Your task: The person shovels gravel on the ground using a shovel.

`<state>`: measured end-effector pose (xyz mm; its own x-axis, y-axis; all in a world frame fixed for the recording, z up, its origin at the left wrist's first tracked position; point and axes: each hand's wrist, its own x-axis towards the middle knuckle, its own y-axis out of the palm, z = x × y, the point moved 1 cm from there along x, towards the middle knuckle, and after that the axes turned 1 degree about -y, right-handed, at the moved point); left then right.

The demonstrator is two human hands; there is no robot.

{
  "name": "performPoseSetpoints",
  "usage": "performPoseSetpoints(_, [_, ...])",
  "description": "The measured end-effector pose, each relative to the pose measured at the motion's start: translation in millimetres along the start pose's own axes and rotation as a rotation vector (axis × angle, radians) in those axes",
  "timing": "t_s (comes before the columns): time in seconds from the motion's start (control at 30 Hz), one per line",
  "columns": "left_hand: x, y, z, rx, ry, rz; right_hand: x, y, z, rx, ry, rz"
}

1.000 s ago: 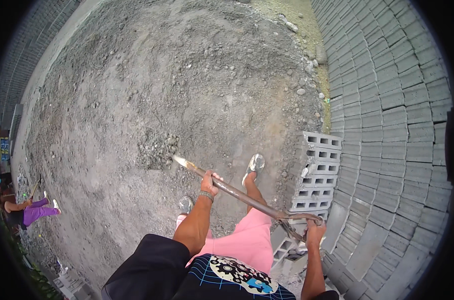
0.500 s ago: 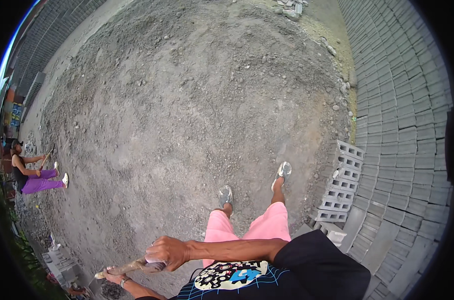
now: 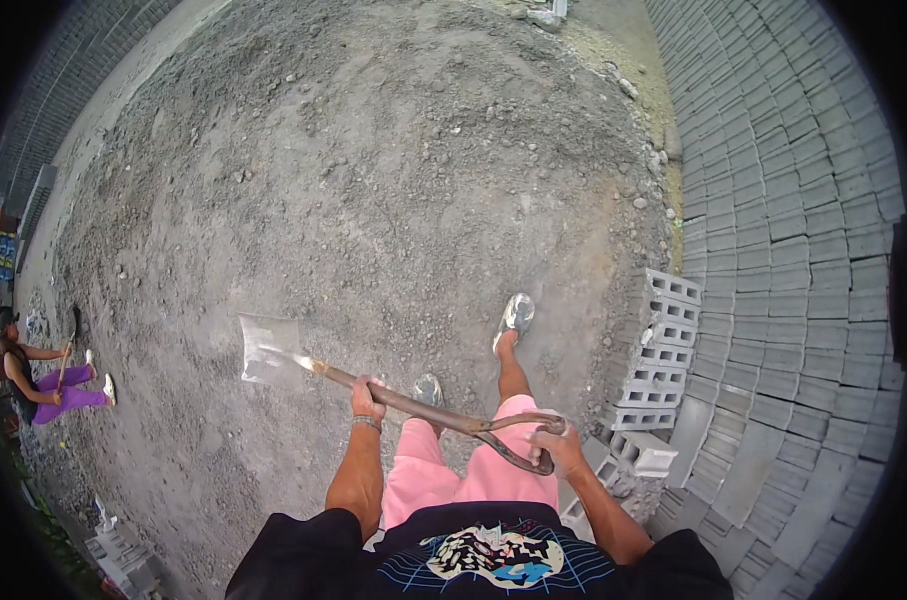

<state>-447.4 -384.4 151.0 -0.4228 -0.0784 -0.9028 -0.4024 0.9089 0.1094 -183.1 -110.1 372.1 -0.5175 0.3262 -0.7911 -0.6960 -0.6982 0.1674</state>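
Observation:
A shovel (image 3: 411,405) with a wooden shaft and a pale metal blade (image 3: 271,350) lies slantwise across the front of my legs. My left hand (image 3: 368,397) is wrapped round the shaft, partway between blade and handle. At the other end, my right hand (image 3: 558,443) grips the D-shaped handle (image 3: 514,458). The blade is at the left, over grey gravelly soil (image 3: 304,230), and looks bare of any load. Whether it touches the ground I cannot tell.
Hollow concrete blocks (image 3: 664,355) are stacked at my right, beside a large wall of stacked grey blocks (image 3: 784,220). At far left a person in purple trousers (image 3: 69,392) holds a long-handled tool. More blocks (image 3: 124,555) lie at the lower left.
The shovel has swung from the lower left to in front of me, its blade now in view. My right hand has moved right, my left hand forward and right. My right foot has shifted forward.

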Motion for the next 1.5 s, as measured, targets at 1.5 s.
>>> performPoseSetpoints(1.5, [145.8, 678.3, 249.1, 1.143, -0.101, 0.238, 445.5, -185.7, 201.5, 1.240, 0.011, -0.536])
